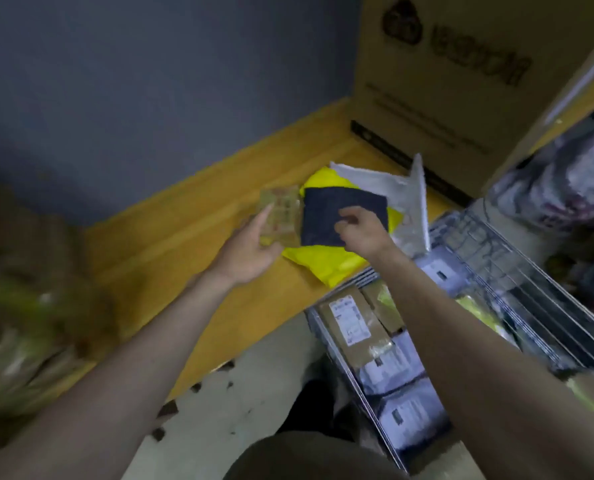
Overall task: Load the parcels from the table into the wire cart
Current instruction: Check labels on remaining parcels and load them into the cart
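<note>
Grey wall [133, 81] behind, wooden table [171, 244] below it. Left grip [250, 251] reaching with straight fingers along the near edge of a small brown parcel [281, 216], touching it, not curled round it. Right grip [361, 233] just beside, fingers curled and pinching the near edge of a dark blue parcel [330, 213]. Directly under that grip's catch, a yellow bag [323, 261], and past it a white mailer [392, 188] partly standing up. Beyond both grips, a large cardboard box [462, 81] with a dark round logo and blurred black lettering, unreadable. To the right of the right grip and lower, a wire cart [496, 271] already holding brown boxes and grey bags with white labels [349, 318]; label print too small to read. Blurred pile [22, 306] far left of the left grip.
</note>
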